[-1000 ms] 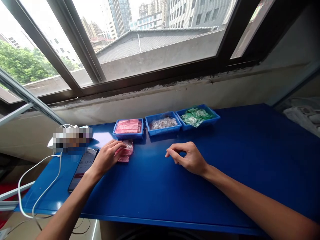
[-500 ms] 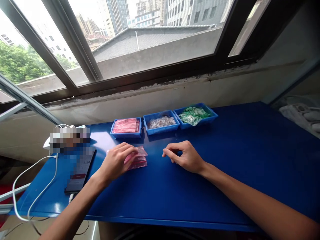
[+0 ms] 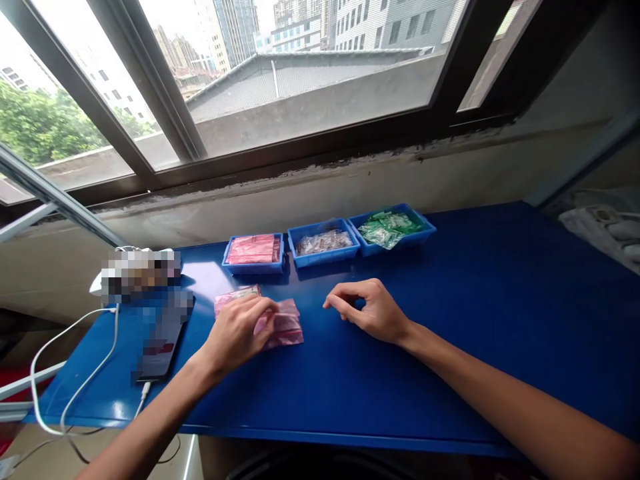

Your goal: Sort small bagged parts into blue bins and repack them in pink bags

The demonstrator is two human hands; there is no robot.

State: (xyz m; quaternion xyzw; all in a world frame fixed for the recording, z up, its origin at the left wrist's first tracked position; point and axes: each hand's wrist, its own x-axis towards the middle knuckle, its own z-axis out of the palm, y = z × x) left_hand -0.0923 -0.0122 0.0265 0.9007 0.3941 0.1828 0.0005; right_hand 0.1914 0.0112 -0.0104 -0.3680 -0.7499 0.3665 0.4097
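My left hand [image 3: 239, 333] lies over a small heap of pink plastic packets [image 3: 285, 325] on the blue table top [image 3: 465, 347], with its fingers gripping them. Another pink edge [image 3: 236, 297] sticks out past my knuckles, and the hand hides the middle of the heap. My right hand [image 3: 371, 311] rests to the right of the packets, fingers loosely curled, holding nothing. Behind the hands stand three blue plastic trays: one of pink packets [image 3: 253, 252], one of clear packets [image 3: 323, 241], and one of green packets [image 3: 393, 227].
A blurred phone [image 3: 161, 340] lies left of my left hand, with a white charging cable [image 3: 75, 360] looping over the table's left end. A blurred object [image 3: 141, 272] sits behind the phone. A window frame [image 3: 320, 150] and concrete sill run along the table's back.
The pink packets have spread out and shifted slightly right under my left hand. The view has tilted a little. My right hand has barely moved.
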